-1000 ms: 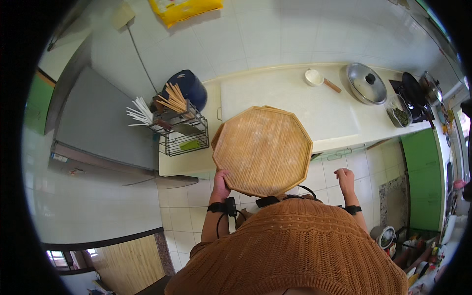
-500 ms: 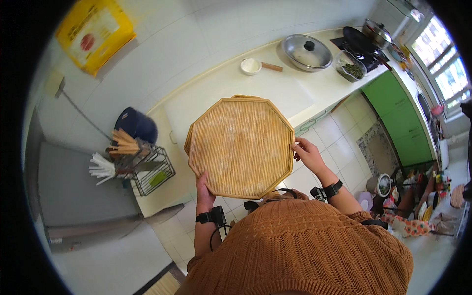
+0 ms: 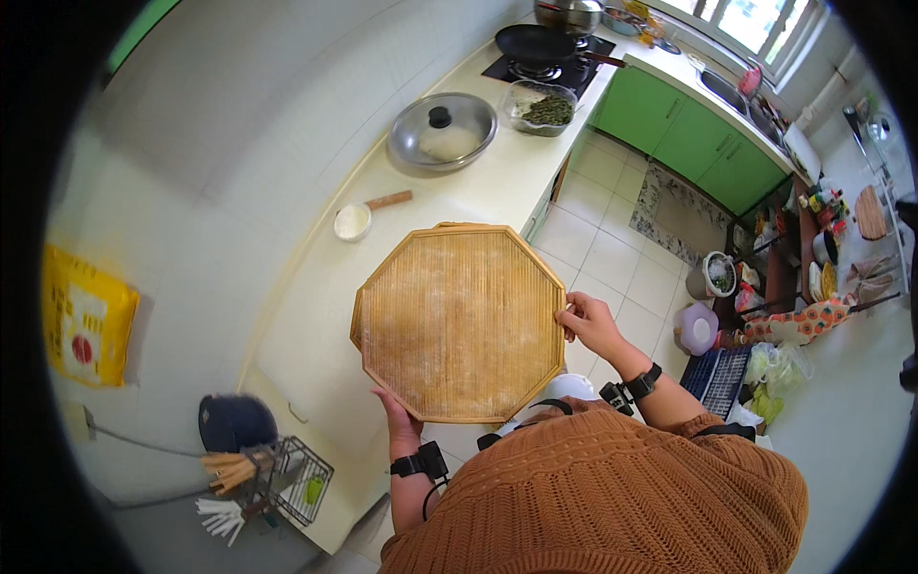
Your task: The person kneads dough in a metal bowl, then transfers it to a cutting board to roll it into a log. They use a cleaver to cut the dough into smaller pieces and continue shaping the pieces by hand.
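Note:
An octagonal bamboo tray with a slatted face and a raised rim is held up in front of me, dusted with pale powder. Another wooden edge shows just behind its far side, so there seems to be a second tray underneath. My left hand grips the near left rim, its fingers mostly hidden below. At the right rim, my right hand pinches the edge between thumb and fingers. Beyond the tray on the counter are a small white bowl of powder and a wooden rolling pin.
The pale counter runs along the wall. On it stand a steel basin with a glass lid, a clear container of greens, and a black wok on the stove. A wire utensil rack sits at the left. Shelves and bins line the right.
My view has turned to the right, so the stove, sink and shelves show more. Both hands keep their hold on the bamboo tray, which stays before me.

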`<state>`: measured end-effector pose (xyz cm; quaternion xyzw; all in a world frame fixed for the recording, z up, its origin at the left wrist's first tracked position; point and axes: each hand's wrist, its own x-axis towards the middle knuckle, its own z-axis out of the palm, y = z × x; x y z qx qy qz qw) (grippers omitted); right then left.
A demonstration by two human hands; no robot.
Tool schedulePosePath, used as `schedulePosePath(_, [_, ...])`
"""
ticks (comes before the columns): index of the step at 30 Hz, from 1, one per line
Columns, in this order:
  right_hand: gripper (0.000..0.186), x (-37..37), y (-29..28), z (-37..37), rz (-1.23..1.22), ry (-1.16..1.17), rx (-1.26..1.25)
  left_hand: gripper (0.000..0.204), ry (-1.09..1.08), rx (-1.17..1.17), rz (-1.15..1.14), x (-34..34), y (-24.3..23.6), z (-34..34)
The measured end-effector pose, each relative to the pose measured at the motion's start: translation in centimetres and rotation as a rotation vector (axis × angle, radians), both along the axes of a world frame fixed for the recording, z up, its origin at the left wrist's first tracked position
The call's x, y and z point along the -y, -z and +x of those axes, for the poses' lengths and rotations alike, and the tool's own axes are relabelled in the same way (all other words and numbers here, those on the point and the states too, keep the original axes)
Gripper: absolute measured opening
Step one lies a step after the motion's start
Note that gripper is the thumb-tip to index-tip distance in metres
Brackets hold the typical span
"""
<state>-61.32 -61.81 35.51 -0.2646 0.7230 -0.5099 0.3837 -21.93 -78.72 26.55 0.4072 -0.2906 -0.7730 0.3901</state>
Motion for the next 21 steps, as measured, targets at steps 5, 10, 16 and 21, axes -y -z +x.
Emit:
schedulePosePath(5, [0.028,-0.3,-0.5,-8.1,-0.065,0.131,-0.082,0.108,0.125,0.017,0.038,3.5,-0.6,-11.0])
schedulePosePath(10, [0.027,0.0,-0.9,-20.3,-0.129,0.153,-0.056,0.094,0.128,-0.156,0.136,5.5,-1.6,-25.5])
schedulePosePath(16, [0.027,-0.5,-2.3,-36.7,-0.209,0.205,0.014,0.079,0.152,-0.100,0.137,7.7,-2.7,-42.6])
schedulePosePath(21, [0.029,1.7,-3.4,-48.0,-0.307,0.297,0.023,0.075,0.172,-0.123,0.054,13.0,-4.9,-55.9])
